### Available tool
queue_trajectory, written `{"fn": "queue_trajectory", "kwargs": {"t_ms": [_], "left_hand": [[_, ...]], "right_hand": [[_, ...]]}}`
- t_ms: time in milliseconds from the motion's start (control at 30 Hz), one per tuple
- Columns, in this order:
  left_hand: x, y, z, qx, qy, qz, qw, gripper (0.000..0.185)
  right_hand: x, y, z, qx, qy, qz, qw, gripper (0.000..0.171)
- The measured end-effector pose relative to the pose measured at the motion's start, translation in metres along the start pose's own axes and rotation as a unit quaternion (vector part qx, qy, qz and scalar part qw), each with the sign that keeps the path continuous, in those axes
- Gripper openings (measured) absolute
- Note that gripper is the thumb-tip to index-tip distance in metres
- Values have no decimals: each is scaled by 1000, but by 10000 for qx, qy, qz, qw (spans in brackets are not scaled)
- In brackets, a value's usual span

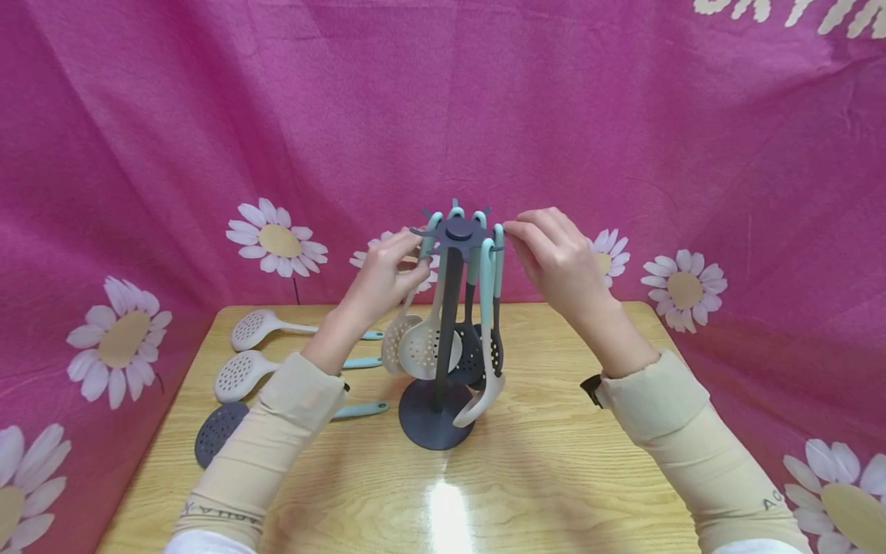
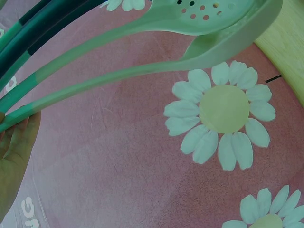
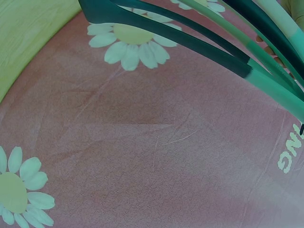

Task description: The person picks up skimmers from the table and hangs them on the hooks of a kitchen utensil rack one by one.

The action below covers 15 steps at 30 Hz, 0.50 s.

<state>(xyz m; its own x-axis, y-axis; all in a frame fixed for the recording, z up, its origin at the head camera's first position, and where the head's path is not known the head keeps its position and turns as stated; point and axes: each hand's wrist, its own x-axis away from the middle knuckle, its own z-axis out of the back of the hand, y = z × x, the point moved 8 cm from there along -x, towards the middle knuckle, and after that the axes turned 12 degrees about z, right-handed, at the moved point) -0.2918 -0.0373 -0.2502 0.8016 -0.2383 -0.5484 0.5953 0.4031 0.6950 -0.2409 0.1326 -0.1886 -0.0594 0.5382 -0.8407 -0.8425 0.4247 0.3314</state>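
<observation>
A dark utensil stand (image 1: 450,331) holds several hanging utensils with mint handles. My left hand (image 1: 388,269) pinches the handle of a pale slotted spoon (image 1: 394,346) at the stand's left. In the left wrist view my left hand (image 2: 16,154) lies at that handle, thumb mostly cut off. My right hand (image 1: 557,250) has bent fingers, its fingertips at the top of a dark utensil's mint handle (image 1: 498,261); whether they grip it is unclear. The right wrist view shows this handle (image 3: 275,88) but not my right hand. A pale ladle (image 1: 487,392) hangs in front.
On the wooden table (image 1: 554,477), left of the stand, lie two pale skimmers (image 1: 252,329) and a dark one (image 1: 220,432), partly behind my left forearm. A pink cloth (image 1: 346,115) with daisies surrounds the table at the back and sides.
</observation>
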Motion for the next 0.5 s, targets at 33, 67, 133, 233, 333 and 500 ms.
{"fn": "queue_trajectory", "kwargs": {"t_ms": [33, 67, 133, 233, 333, 500], "left_hand": [[0, 0, 0, -4, 6, 9, 10000, 26], [0, 0, 0, 12, 13, 4, 10000, 27], [0, 0, -1, 4, 29, -1, 10000, 27], [1, 0, -2, -12, 37, 33, 10000, 27], [1, 0, -2, -42, 59, 95, 9999, 26], [3, -2, -3, -43, 62, 247, 9997, 25]], "right_hand": [[0, 0, 0, 7, -4, 6, 10000, 18], [0, 0, 0, 8, -9, 7, 10000, 18], [0, 0, 0, -2, -22, 8, 10000, 17], [0, 1, 0, -23, -41, -8, 10000, 15], [1, 1, 0, -37, -79, -40, 10000, 14], [1, 1, -1, -59, -99, -71, 9999, 14]]}}
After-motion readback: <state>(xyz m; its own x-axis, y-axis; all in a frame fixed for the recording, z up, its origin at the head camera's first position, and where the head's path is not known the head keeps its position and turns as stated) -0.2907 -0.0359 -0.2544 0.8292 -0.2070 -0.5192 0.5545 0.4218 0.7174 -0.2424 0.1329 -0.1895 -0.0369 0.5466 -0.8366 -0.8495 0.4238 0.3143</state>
